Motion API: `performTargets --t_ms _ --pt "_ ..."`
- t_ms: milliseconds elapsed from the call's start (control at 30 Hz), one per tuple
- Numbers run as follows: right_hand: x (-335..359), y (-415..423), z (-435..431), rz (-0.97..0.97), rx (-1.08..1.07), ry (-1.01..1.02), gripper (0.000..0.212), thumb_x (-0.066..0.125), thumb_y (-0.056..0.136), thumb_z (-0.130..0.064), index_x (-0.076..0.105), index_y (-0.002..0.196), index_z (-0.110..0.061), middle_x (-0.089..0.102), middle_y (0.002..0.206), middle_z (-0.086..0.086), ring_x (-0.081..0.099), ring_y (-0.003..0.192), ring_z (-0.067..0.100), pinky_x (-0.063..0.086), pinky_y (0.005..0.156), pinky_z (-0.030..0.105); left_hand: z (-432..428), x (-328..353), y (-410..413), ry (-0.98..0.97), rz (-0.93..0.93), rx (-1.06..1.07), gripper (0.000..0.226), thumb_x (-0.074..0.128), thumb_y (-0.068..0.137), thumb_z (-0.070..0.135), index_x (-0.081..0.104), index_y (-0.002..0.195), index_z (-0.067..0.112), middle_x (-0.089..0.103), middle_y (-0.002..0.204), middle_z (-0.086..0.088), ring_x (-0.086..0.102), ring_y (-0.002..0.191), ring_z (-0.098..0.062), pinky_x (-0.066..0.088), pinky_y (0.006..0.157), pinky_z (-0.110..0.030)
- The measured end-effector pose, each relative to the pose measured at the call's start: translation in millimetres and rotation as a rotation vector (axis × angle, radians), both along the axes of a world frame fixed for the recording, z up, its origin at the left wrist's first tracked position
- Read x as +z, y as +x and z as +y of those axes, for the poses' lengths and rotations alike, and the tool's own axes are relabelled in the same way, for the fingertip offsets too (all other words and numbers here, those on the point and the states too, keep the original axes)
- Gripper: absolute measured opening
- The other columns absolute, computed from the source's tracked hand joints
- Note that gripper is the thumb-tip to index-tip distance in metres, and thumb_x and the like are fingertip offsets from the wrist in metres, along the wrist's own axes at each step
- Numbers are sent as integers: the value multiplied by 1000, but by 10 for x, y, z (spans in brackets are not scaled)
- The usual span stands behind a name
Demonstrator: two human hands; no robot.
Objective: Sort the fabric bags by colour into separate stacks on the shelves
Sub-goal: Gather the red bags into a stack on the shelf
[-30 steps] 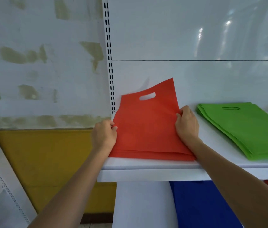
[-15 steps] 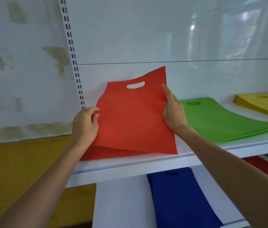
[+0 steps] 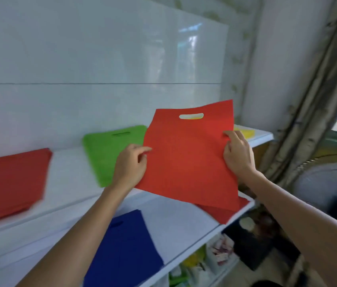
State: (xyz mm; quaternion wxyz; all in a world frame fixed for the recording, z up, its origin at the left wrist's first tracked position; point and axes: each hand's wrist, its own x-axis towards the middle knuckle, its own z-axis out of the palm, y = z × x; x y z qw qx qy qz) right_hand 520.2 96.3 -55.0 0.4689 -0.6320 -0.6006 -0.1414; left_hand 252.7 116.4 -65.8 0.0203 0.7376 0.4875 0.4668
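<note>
Against white upper shelf (image 3: 70, 172) with green stack (image 3: 101, 154) and red stack (image 3: 8, 179): holding red bag (image 3: 188, 158) aloft, pinching its 2 side edges, left hand (image 3: 130, 166) curled on left edge, right hand (image 3: 238, 154) on right edge.

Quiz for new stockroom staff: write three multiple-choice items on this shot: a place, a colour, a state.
1. Where does the blue bag lie? A) floor B) lower shelf C) windowsill
2. What colour is the stack partly behind the left grip? A) green B) yellow C) white
3. How is the lifted red bag held? A) by its handle slot B) by one grip C) by both grips at its side edges
Key: B, it lies flat on that board; A, green shows beside the knuckles; C, the right grip and the left each pinch an edge.
</note>
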Motion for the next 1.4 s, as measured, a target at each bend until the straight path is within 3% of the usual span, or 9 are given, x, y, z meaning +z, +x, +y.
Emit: performTargets --t_ms 100,300,667,933,1167,1400 --pt "-247 728 -263 62 -137 -75 37 43 84 3 56 118 -3 55 120 18 56 102 39 44 86 43 -5 -248 741 -74 9 -138 26 55 85 0 71 103 10 66 107 -11 60 96 -26 34 78 -19" --pt "-748 1666 -623 159 -300 -243 36 43 87 0 55 121 -6 54 123 17 54 106 39 42 88 43 70 -910 1773 -264 65 -272 29 53 87 3 69 109 13 66 111 -7 60 104 -23 40 86 -24" --pt "-2110 2087 -397 263 -305 -609 40 43 91 -8 50 131 -8 53 123 8 51 113 27 41 91 34 432 -2325 2245 -624 184 -288 33 47 90 2 66 115 11 64 116 -8 58 108 -22 39 93 -23" --pt "-2627 2418 -30 367 -281 -736 33 43 91 -2 59 118 -9 57 121 6 52 111 23 46 94 37 651 -2785 2588 -767 196 -304 32 47 90 1 66 114 11 64 114 -6 59 106 -18 43 93 -23" --pt "-2795 2859 745 201 -175 -861 44 42 90 -7 48 134 -6 48 135 7 46 123 25 40 102 37 1075 -2987 2932 -789 103 -171 28 49 90 5 68 109 12 65 108 -5 61 100 -20 48 88 -30" --pt "-2995 3314 2227 -88 0 -917 45 51 79 1 53 124 -4 48 127 14 41 121 31 44 95 40 1673 -3226 3418 -916 46 -48 35 47 91 3 59 124 10 55 125 -10 57 110 -24 42 96 -26"
